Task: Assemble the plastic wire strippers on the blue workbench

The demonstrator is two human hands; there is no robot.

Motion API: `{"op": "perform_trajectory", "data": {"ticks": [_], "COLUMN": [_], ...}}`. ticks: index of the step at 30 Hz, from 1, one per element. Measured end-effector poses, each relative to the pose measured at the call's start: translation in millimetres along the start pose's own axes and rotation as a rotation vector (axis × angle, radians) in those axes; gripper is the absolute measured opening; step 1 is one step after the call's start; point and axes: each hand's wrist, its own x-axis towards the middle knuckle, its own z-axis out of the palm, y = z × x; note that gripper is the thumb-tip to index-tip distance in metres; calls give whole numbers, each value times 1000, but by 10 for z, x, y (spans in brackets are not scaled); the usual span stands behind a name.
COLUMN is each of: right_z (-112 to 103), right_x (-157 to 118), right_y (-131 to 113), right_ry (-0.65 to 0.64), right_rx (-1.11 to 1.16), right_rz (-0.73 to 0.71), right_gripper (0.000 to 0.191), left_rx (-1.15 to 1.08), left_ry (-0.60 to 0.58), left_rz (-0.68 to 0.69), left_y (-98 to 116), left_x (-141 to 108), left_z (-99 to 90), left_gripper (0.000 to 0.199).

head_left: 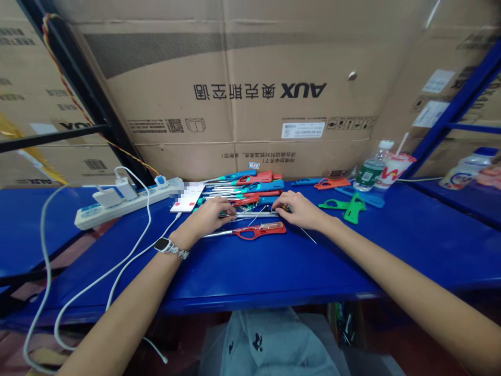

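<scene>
My left hand (pixel 211 215), with a watch on its wrist, pinches the left part of a thin metal lighter tube (pixel 256 214) lying level above the blue table. At the tube's right end, the fingers of my right hand (pixel 300 210) are closed around a small yellow-and-dark part (pixel 287 208), mostly hidden by them. Thin wires stick out near the tube. Just in front lies a red stick lighter (pixel 260 230) with a clear insert and a metal nozzle. Behind my hands several red and blue stick lighters (pixel 254 180) lie side by side.
A white power strip (pixel 129 201) with chargers and loose cables lies left, beside a white phone-like slab (pixel 188 197). Green handle shells (pixel 354 208) and an orange one (pixel 332 183) lie right, near a water bottle (pixel 370 169) and a cup (pixel 394 169). Cardboard (pixel 250 62) stands behind.
</scene>
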Motion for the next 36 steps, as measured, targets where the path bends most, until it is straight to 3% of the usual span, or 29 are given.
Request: {"op": "perform_trajectory", "data": {"ticks": [8, 14, 21, 24, 27, 31, 36], "right_z": [-34, -12, -179, -150, -73, 3, 44], "right_x": [336, 591, 292, 148, 83, 68, 52], "right_y": [-56, -53, -166, -287, -342, -329, -311], "right_ry": [-112, -186, -62, -63, -122, -157, -178], "right_rx": [-180, -181, 240, 443, 613, 792, 923], "right_rz": [-34, -82, -14, 55, 108, 150, 222], "right_gripper": [19, 11, 15, 15, 19, 19, 22], "left_rx": [-79, -75, -160, -211, -232, -236, -225], "left_ry": [69, 99, 366, 449, 416, 303, 284], "left_rz": [-4, 7, 22, 57, 107, 183, 222], "left_y": [27, 84, 260, 390, 482, 509, 488], "left_x": [-2, -1, 26, 48, 54, 31, 10], "left_z": [57, 19, -58, -43, -20, -8, 24], "left_gripper": [18, 21, 19, 34, 47, 17, 17]}}
